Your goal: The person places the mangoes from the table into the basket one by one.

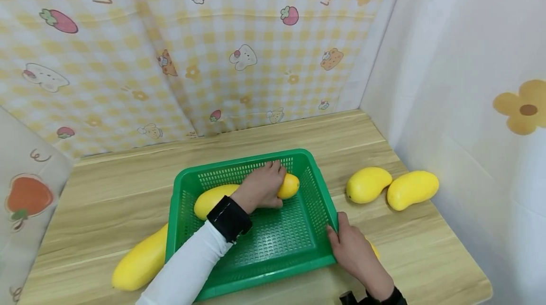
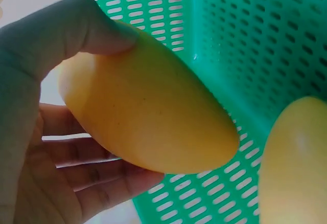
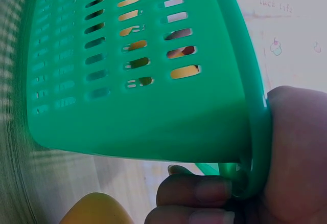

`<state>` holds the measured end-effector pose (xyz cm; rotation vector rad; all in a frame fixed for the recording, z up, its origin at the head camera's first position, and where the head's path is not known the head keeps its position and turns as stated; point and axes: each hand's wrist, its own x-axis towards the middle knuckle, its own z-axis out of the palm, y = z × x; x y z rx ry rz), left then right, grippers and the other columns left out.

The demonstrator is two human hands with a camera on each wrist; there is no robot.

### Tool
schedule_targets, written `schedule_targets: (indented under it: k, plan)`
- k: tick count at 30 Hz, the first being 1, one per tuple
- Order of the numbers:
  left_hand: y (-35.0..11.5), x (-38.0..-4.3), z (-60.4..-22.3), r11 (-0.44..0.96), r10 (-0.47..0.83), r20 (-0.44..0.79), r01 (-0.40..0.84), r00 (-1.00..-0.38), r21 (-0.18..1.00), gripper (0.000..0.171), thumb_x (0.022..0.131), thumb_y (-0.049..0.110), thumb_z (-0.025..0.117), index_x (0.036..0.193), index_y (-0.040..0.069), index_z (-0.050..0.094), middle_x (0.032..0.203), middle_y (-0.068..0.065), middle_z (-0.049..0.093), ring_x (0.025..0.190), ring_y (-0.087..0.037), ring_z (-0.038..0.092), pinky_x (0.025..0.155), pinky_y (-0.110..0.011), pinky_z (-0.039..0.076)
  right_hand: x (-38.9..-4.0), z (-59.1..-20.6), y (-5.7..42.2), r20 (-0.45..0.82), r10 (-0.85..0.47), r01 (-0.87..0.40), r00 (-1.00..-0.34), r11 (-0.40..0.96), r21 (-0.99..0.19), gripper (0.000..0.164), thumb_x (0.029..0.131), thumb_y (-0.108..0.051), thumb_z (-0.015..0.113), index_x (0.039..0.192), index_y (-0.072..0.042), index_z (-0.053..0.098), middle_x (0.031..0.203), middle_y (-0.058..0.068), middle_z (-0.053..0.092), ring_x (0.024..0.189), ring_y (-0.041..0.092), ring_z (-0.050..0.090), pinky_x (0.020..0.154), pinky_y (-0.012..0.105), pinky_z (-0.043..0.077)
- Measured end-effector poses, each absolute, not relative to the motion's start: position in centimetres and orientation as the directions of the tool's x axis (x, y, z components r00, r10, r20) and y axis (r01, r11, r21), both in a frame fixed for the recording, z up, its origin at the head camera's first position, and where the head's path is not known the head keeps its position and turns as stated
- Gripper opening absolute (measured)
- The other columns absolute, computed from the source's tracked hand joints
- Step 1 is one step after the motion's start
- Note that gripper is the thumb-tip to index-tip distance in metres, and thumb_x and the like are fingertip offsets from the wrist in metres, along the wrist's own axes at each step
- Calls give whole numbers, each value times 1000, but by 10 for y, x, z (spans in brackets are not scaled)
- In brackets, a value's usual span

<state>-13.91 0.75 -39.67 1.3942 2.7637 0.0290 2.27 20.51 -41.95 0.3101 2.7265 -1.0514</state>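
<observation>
My left hand point(image 1: 264, 184) reaches into a green plastic basket point(image 1: 273, 274) and holds an orange-yellow mango point(image 1: 290, 186). In the left wrist view the thumb lies over the top of this mango point(image 2: 153, 101), with the other fingers beneath it. A larger yellow mango point(image 1: 213, 198) lies inside the basket by its left side, partly covered by my left wrist in the head view. My right hand point(image 1: 356, 248) grips the basket's right rim near the front corner. In the right wrist view its thumb and fingers point(image 3: 212, 191) pinch that rim, beside the slotted wall.
On the wooden table point(image 1: 115, 191), a long yellow mango point(image 1: 142, 260) lies left of the basket, partly hidden by it. Two yellow mangoes point(image 1: 368, 184) lie together at the right. Another yellow fruit point(image 1: 374, 249) peeks out behind my right hand. Patterned cloth point(image 1: 256, 82) hangs behind.
</observation>
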Motion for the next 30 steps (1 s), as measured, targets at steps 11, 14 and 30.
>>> schedule_targets:
  k: [11, 14, 30]
  plan:
    - [20, -141, -416, 608, 792, -93, 794, -604, 22, 67, 70, 37, 78, 119, -1, 55, 109, -14, 56, 99, -28, 54, 89, -36, 47, 26, -421, 204, -260, 116, 261, -959, 725, -637, 29, 99, -14, 50, 121, 4, 42, 69, 5, 52, 55, 14, 50, 48, 30, 41]
    - [23, -141, -421, 620, 781, -103, 785, -616, 10, 66, 70, 37, 77, 119, -1, 56, 108, -14, 57, 98, -28, 54, 88, -36, 47, 28, -422, 204, -259, 117, 260, -959, 729, -633, 28, 99, -14, 50, 120, 3, 42, 68, 4, 52, 55, 14, 50, 48, 30, 40]
    - [36, -139, -430, 647, 757, -58, 759, -651, -70, 69, 75, 34, 75, 131, 3, 49, 112, -20, 57, 103, -33, 52, 83, -37, 50, 25, -425, 206, -236, 118, 246, -965, 726, -643, 27, 100, -15, 50, 120, 2, 42, 66, 3, 50, 53, 13, 49, 46, 29, 40]
